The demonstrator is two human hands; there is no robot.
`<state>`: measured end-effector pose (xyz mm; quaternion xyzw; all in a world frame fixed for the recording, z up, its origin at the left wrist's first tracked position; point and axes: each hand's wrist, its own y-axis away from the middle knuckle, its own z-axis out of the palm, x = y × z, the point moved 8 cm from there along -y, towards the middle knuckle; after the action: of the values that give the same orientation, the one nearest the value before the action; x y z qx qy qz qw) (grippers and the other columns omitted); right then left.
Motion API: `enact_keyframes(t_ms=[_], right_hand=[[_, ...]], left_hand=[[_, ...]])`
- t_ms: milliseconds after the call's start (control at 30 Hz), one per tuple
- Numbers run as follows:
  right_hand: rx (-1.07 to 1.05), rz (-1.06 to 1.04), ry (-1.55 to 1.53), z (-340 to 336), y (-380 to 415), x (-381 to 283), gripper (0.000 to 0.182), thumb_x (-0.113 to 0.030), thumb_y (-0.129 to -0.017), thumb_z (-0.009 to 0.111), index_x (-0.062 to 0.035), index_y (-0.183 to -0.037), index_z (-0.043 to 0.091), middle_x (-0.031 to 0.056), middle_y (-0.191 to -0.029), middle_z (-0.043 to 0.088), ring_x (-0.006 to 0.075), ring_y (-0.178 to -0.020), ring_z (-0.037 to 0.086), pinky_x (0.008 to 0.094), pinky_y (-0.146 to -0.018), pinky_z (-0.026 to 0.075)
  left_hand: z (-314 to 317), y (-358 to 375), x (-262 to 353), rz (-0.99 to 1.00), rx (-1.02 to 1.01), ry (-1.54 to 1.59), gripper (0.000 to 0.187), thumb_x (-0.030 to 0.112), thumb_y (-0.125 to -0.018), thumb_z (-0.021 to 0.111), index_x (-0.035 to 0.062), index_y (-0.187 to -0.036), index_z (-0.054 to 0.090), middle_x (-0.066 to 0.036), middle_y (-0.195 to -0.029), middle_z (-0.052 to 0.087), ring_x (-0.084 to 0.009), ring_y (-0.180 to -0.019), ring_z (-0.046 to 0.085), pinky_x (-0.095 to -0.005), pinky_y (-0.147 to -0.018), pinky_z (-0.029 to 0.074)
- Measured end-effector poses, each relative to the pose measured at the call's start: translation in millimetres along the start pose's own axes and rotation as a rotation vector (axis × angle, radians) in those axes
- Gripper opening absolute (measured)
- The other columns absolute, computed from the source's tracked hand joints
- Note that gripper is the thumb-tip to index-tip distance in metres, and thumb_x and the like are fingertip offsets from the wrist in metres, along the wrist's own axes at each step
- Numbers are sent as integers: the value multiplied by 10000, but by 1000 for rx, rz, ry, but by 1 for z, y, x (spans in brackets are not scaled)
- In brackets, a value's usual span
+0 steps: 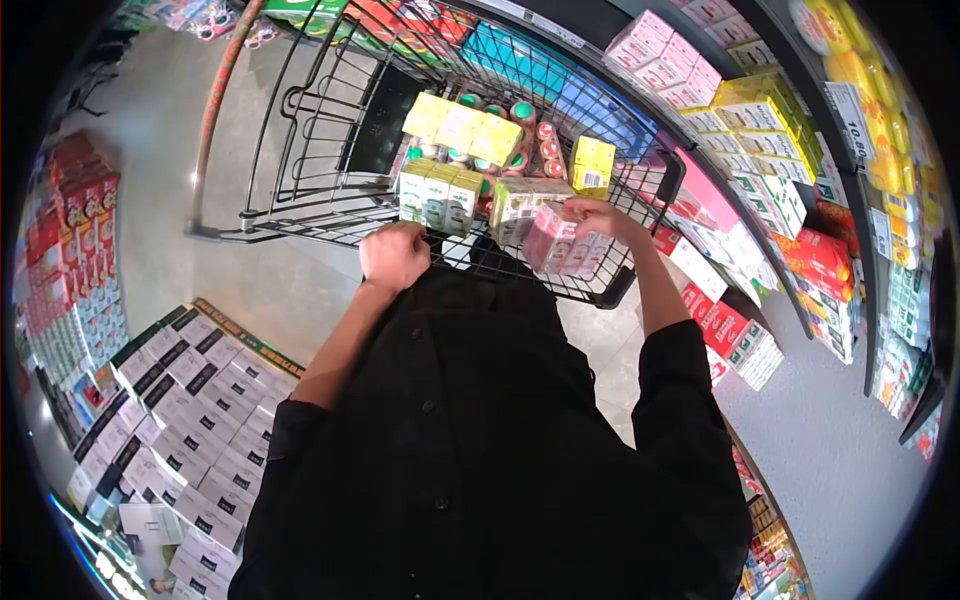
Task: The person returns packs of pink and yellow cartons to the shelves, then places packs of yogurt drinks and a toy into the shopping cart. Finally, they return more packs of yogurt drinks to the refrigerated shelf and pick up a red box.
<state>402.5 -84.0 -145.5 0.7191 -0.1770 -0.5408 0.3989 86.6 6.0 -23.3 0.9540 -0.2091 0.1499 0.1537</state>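
A black wire shopping cart (300, 215) stands in front of me. My left hand (395, 256) is closed over its near rim. My right hand (603, 218) is closed on the top of a pink plastic-wrapped pack of drink cartons (560, 243), inside the cart's near right part. Left of it in the cart are a green-and-white carton pack (513, 205) and another pack of green-and-white cartons (437, 197). Behind lie yellow boxes (460, 127), bottles with green caps (521, 112) and red-topped containers (549, 150). A single yellow box (592, 165) stands at the right.
Store shelves (870, 230) run along the right, with yellow boxes (765, 105) and pink packs (665, 60) on them. Stacked white boxes (200, 440) rise at the lower left. Red goods (85, 220) stand farther left, across the grey floor (160, 170).
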Motion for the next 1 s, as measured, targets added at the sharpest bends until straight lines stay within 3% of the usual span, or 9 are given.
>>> enact_keyframes(t_ms=[67, 200, 267, 400, 467, 700, 800, 900, 1000], right_hand=[[-43, 1, 9, 4, -13, 16, 738, -19, -474, 751, -71, -1169, 508, 5, -937, 542, 132, -915, 521, 254, -783, 432], [-23, -131, 303, 14, -28, -4, 681, -56, -428, 770, -68, -1059, 516, 19, -879, 541, 165, -869, 535, 283, -746, 445], [-34, -21, 629, 11, -19, -21, 749, -143, -376, 772, -71, -1077, 517, 133, -1020, 590, 297, -988, 566, 350, -819, 467], [-87, -21, 676, 9, -16, -19, 726, -155, -373, 788, -77, -1042, 518, 135, -1009, 596, 305, -992, 567, 368, -816, 466], [28, -163, 744, 6, -11, -30, 713, -162, -371, 801, -62, -1016, 513, 140, -965, 597, 312, -980, 568, 380, -809, 465], [5, -87, 537, 13, 8, -33, 676, -124, -368, 811, -49, -969, 512, 122, -980, 537, 281, -968, 547, 362, -816, 448], [206, -212, 683, 14, 27, -55, 663, -157, -435, 785, -74, -1025, 493, 138, -1038, 525, 328, -1033, 524, 393, -821, 450], [276, -313, 759, 23, 46, -68, 666, -169, -464, 767, -96, -1064, 488, 124, -1073, 513, 321, -1048, 521, 404, -834, 445], [347, -289, 764, 25, 63, -74, 689, -143, -509, 737, -100, -1152, 492, 132, -1152, 504, 319, -1083, 497, 404, -891, 428]], left_hand=[[-1, 0, 1, 3, 18, 14, 130, 181, -684, 565, 125, -758, 657, -38, -780, 657, -242, -721, 628, -377, -628, 492], [-1, 0, 0, 17, 25, 7, 127, 178, -680, 568, 122, -751, 657, -43, -776, 657, -241, -722, 628, -376, -634, 496], [1, 0, -1, 0, 26, 6, 126, 172, -676, 567, 120, -747, 656, -50, -769, 656, -241, -724, 629, -378, -641, 498], [-1, 0, 1, 2, 48, 11, 128, 169, -674, 562, 117, -744, 656, -56, -760, 654, -242, -722, 628, -381, -642, 498], [1, 0, 0, 10, 38, 9, 129, 171, -675, 559, 116, -740, 655, -57, -763, 653, -241, -723, 628, -381, -644, 498], [1, 0, -1, -18, 1, -31, 134, 177, -675, 557, 126, -745, 658, -57, -778, 655, -247, -735, 626, -380, -651, 495], [3, -1, -1, -30, -22, -15, 136, 181, -676, 559, 134, -752, 661, -56, -779, 655, -248, -743, 626, -380, -654, 493], [1, -1, 1, -39, -19, 1, 134, 182, -679, 559, 135, -751, 662, -56, -778, 654, -249, -745, 626, -384, -655, 492], [1, -1, -1, -31, -17, 18, 141, 186, -684, 559, 135, -762, 665, -52, -780, 655, -250, -748, 627, -387, -658, 491]])
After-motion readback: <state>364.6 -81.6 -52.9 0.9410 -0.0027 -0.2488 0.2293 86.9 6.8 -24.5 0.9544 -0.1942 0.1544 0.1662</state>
